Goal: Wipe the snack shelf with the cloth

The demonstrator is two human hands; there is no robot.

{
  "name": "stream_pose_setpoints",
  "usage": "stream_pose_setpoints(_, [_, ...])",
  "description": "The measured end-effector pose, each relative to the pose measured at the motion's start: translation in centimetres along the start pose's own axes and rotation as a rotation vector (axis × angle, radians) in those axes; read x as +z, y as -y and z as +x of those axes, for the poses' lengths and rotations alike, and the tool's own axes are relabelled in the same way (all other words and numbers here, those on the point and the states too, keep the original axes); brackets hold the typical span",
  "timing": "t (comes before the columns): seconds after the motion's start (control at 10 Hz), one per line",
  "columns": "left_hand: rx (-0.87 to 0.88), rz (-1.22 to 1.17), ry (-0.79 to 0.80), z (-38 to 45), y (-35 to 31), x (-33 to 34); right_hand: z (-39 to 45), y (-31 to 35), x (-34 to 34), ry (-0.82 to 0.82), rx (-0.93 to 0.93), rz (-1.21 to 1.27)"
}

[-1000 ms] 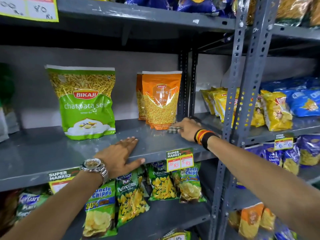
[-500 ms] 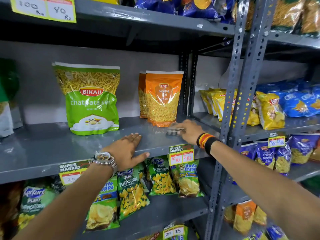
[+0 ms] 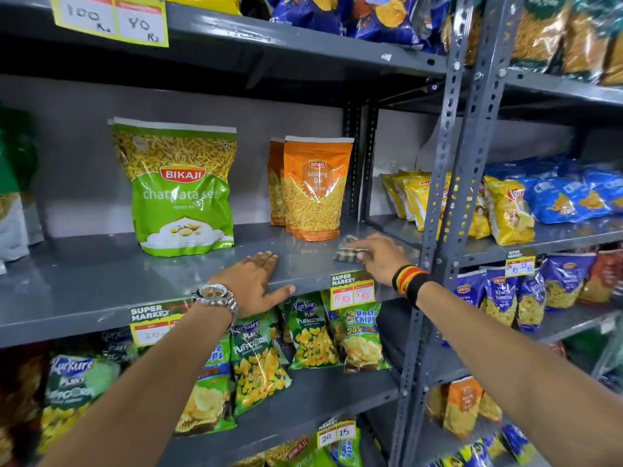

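Note:
The grey metal snack shelf point(image 3: 101, 281) runs across the middle of the view. My right hand point(image 3: 379, 256) presses a small checked cloth point(image 3: 347, 252) onto the shelf near its right end, just in front of the orange Moong Dal packs point(image 3: 313, 187). My left hand point(image 3: 253, 283) lies flat on the shelf's front edge, fingers spread, holding nothing. A green Bikaji sev bag point(image 3: 178, 187) stands upright behind and left of my left hand.
A slotted grey upright post point(image 3: 438, 203) stands right of the cloth. Beyond it, yellow packs point(image 3: 421, 197) and blue packs point(image 3: 566, 193) fill the neighbouring shelf. Puffcorn and chips bags point(image 3: 313, 335) hang below. Price tags point(image 3: 352, 291) stick to the shelf edge.
My right hand with the cloth has slid a little along the shelf near the orange packs. The left hand stays flat on the edge. The view has shifted slightly.

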State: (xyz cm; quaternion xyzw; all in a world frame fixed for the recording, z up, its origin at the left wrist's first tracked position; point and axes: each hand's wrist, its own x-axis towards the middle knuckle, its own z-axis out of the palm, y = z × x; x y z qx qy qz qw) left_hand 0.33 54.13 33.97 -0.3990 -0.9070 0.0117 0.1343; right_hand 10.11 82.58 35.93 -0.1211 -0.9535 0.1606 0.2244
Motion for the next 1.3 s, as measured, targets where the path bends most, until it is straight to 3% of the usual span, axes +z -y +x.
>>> stream_pose_setpoints(0.1, [0.011, -0.01, -0.01, -0.2, 0.1, 0.0, -5.1, 3.4, -0.2, 0.142, -0.161, 0.309])
stream_pose_setpoints(0.2, [0.041, 0.019, -0.018, -1.0, -0.1, -0.9, -10.5, 3.6, 0.8, 0.139, -0.172, 0.462])
stream_pose_setpoints(0.4, [0.29, -0.087, -0.347, -6.8, -2.1, 0.4, -15.4, -2.9, 8.0, 0.206, -0.027, 0.428])
stream_pose_setpoints(0.5, [0.421, -0.214, -0.445, -10.2, -4.4, 5.4, -14.6, -5.0, 12.3, 0.272, 0.019, 0.391])
stream_pose_setpoints(0.6, [0.377, -0.238, -0.294, -12.0, -5.2, 13.4, -13.0, -5.7, 16.8, 0.349, -0.011, 0.298])
stream_pose_setpoints(0.7, [0.208, -0.247, -0.087, -12.4, -4.5, 21.5, -11.6, -6.0, 21.3, 0.415, -0.076, 0.208])
stream_pose_setpoints(0.8, [0.08, -0.242, 0.016, -12.0, -4.4, 27.7, -10.7, -6.4, 25.5, 0.441, -0.159, 0.101])
stream_pose_setpoints(1.0, [0.0, -0.158, 0.017, -10.9, -5.3, 35.0, -11.8, -8.0, 31.8, 0.509, -0.3, -0.088])
stream_pose_setpoints(1.1, [-0.058, -0.128, -0.018, -11.1, -5.9, 36.3, -13.0, -8.9, 33.8, 0.472, -0.309, -0.186])
stream_pose_setpoints(1.3, [-0.093, -0.136, 0.03, -11.2, -6.7, 35.1, -11.9, -7.2, 32.5, 0.555, -0.277, -0.259])
